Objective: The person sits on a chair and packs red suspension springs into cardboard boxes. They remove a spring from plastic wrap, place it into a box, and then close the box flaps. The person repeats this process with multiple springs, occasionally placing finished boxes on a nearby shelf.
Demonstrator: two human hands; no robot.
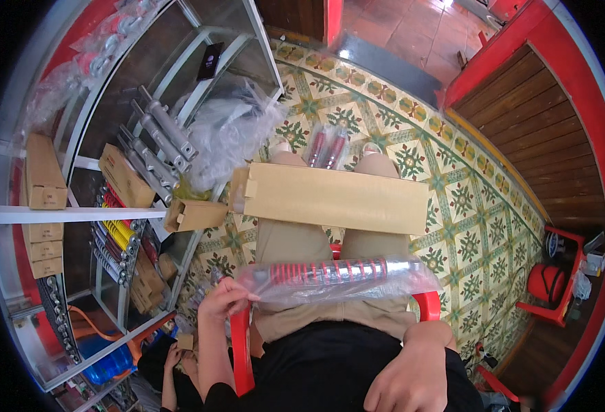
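A shock absorber [330,270] with a red spring lies crosswise over my lap inside a clear plastic bag [309,294]. My left hand [224,298] is closed, pinching the left end of that bag between thumb and fingers. Close to my black shirt, my right hand [412,376] is curled, apart from the bag. Its fingertips run to the lower edge, and whatever they may hold is hidden. A long brown cardboard box [337,198] rests across my knees, with its flap end to the left.
Two bagged red-spring shock absorbers [328,145] stand between my feet on the patterned tile floor [460,199]. To the left, a metal-framed shelf [76,214] holds boxes, springs and grey fork tubes [162,130]. Loose plastic [227,130] bulges beside it. Another person's hand [173,356] shows lower left.
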